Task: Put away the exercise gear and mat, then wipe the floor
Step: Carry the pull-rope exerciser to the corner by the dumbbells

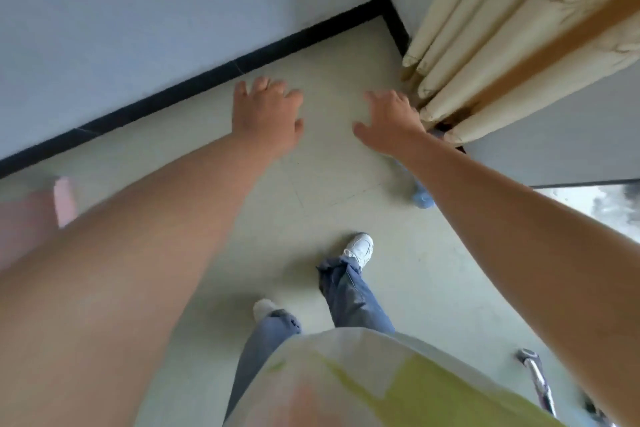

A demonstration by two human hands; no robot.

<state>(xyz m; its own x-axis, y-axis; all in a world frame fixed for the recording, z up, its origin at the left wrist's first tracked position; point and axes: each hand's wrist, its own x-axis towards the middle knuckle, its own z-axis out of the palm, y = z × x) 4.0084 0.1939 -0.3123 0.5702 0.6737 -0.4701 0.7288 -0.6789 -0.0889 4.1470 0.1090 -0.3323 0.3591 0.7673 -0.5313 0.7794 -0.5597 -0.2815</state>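
Both arms reach fwd and down over the floor [346,55], toward the corner where two walls meet. Left hand [265,111] is palm-down, fingers spread and lightly bent, holding nothing; it hangs over bare tile just short of the black baseboard [194,81] that runs along the left wall [138,10]. Right hand [389,121] is much the same: palm-down, fingers fanned out, thumb off to the side, nothing in it. It sits right beside the lower hem of the beige curtain [502,38], w/ the fingertips near the folds; can't tell if they touch the fabric.

Task gear: a pink blurred shape [64,199] shows at the left edge of the floor, partly behind the left forearm. It could be the mat, but it is too smeared to say. A blue, blurred item [423,198] lies on the floor under the right forearm, near the curtain's bottom edge; can't tell what it is.

Lower middle: the person's legs in blue jeans [353,295], and a white sneaker [360,248] planted on the tile, toe pointing toward the corner. The other foot is mostly hidden by the jeans' cuff. A light shirt w/ yellow-green patches [381,388] fills the bottom. A metal tube-like object [536,374] shows at the bottom right, partly cut off by the right arm.
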